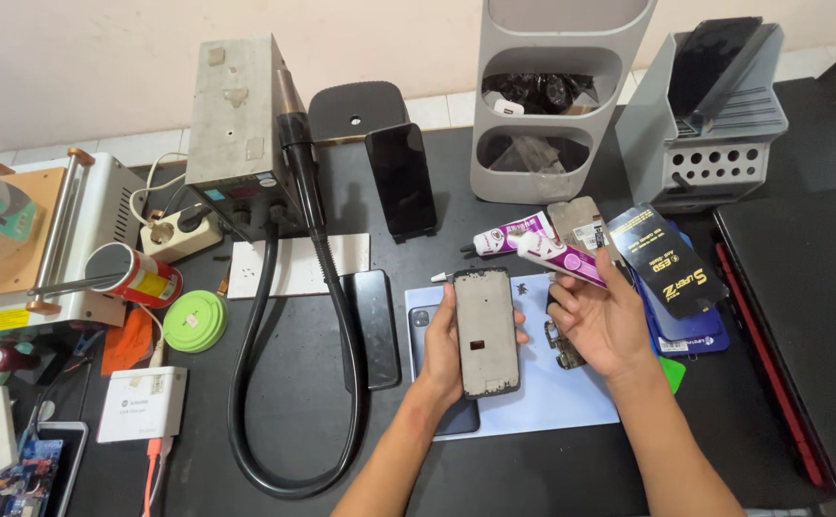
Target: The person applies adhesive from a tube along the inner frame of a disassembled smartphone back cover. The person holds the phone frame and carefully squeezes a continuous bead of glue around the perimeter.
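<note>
A: Left hand (440, 349)?
B: Wrapped around a phone frame (486, 331), thumb on the left edge, fingertips showing past the right edge; frame held upright, grey inner face toward the camera, above a pale blue work mat (571, 393).

A: Right hand (602, 321)?
B: Fingers closed on a white-and-purple glue tube (559, 258), lying slantwise, nozzle end up and to the left, just right of the frame's top corner.

A: Beneath the left hand?
B: A dark blue phone back (424, 330), flat on the mat, partly covered by the frame. Beside it, to the left, a black phone (374, 325) face down on the black table (533, 479).

A: Behind the hands?
B: A second glue tube (504, 236), a small flat plate (579, 222), black packets with gold print (665, 258). Farther back, a phone on a stand (401, 178), a grey shelf organiser (562, 96), a grey tool rack (705, 124).

A: At left?
B: A hot-air station (236, 124) with black hose (246, 421) looped across the table, a green round disc (195, 321), a white box (142, 404), a red can (135, 276).
</note>
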